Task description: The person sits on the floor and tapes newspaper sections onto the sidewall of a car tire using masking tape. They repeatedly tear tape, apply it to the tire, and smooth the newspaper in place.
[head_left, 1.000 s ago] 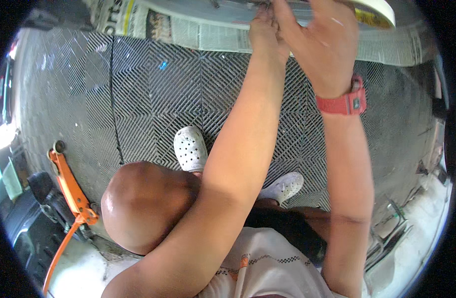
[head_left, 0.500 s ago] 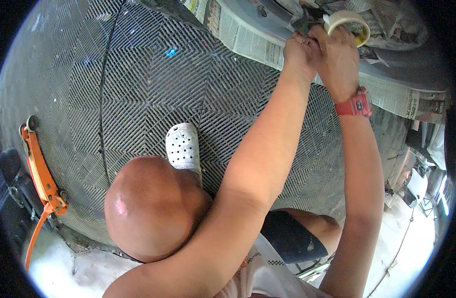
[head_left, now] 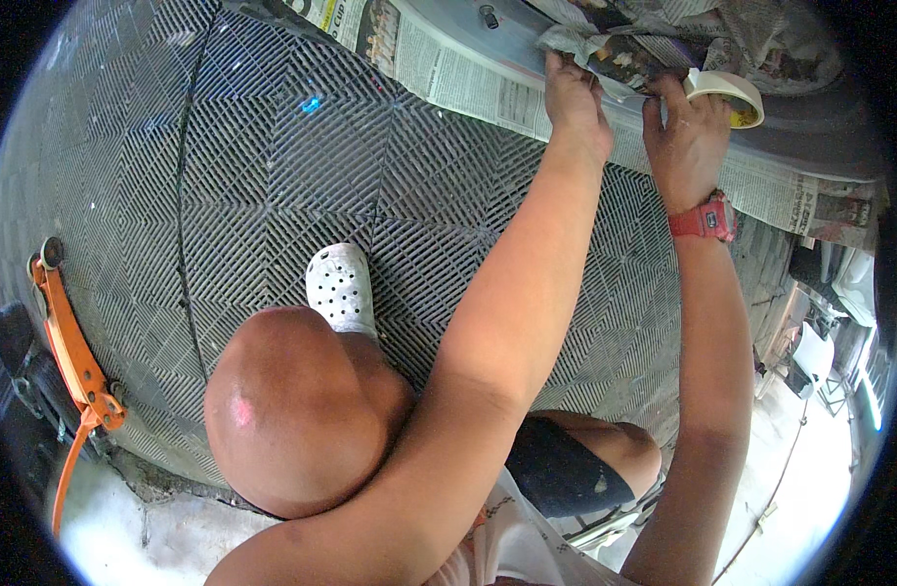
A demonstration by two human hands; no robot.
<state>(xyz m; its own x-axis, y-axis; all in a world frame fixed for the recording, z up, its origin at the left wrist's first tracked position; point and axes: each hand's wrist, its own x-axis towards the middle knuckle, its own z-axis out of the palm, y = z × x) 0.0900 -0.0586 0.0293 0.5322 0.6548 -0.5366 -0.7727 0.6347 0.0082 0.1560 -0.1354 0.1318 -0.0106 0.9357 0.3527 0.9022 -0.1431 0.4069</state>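
Note:
At the upper right, both my hands work along a grey curved panel (head_left: 507, 44) masked with newspaper (head_left: 448, 76). My left hand (head_left: 577, 109) is closed at the edge of a crumpled, pale piece of paper (head_left: 571, 41); what its fingertips pinch is hidden. To its right, my right hand (head_left: 691, 146), with a red watch (head_left: 704, 219) on the wrist, has its fingers bent around a cream roll of masking tape (head_left: 751, 96). A thin pale band shows between the hands, too small to make out.
Crumpled newspaper (head_left: 781, 49) covers the area beyond the hands. Dark ribbed mats (head_left: 448, 186) make up the floor, with a small blue scrap (head_left: 311, 104) on them. An orange jack-like tool (head_left: 72, 342) lies at far left. My bent knee and white clog (head_left: 339, 283) are below.
My hands, together before, are now apart. The right hand has moved right and slightly down with the tape roll, while the left has shifted slightly left. The view has shifted a little.

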